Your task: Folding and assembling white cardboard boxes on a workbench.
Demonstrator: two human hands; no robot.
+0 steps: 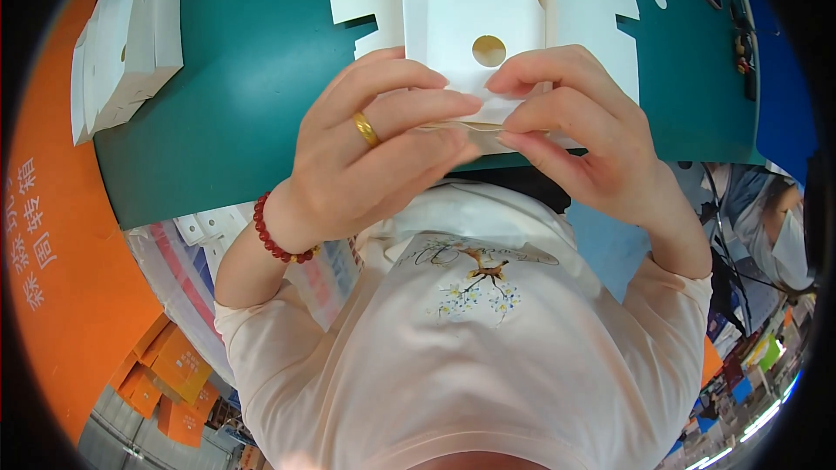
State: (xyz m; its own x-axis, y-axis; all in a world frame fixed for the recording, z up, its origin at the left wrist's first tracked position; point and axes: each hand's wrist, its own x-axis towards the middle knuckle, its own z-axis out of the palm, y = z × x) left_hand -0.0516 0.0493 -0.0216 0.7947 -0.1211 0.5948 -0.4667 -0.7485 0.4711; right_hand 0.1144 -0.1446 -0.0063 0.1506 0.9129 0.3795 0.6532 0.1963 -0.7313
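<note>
Fingers (pixel 435 113) of the left hand (pixel 366 165) and right hand (pixel 583 130) pinch the near edge of a flat white carton (pixel 475 0) at the green table (pixel 252 78) edge. A carton stack (pixel 126 35) lies left; the hands hide the fold.

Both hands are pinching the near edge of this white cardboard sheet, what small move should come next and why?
Probably press the fold flat along the near edge. Left hand and right hand both pinch the white die-cut cardboard sheet at its near flap, which looks only partly creased over the green table edge.
</note>
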